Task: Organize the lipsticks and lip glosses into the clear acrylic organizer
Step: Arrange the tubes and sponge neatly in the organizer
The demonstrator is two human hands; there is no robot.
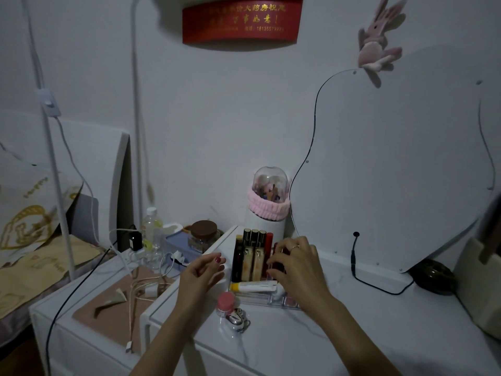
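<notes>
The clear acrylic organizer [260,297] stands on the white dresser top, holding several upright lipsticks and lip glosses [253,253]: dark tubes with gold trim and one red tube. A white and yellow tube [253,286] lies across its front. My right hand [294,263] reaches over the organizer's right side, fingers curled around a dark red lip gloss [277,264] among the tubes. My left hand [203,270] hovers just left of the organizer, fingers loosely apart, holding nothing.
A pink-capped jar [225,303] and a small metal keychain [235,320] sit in front of the organizer. Behind it stands a white canister with a pink band [267,210]. A wavy mirror [393,164] leans at right, its cable [357,270] trailing. Cables and chargers [141,280] clutter the lower cabinet at left.
</notes>
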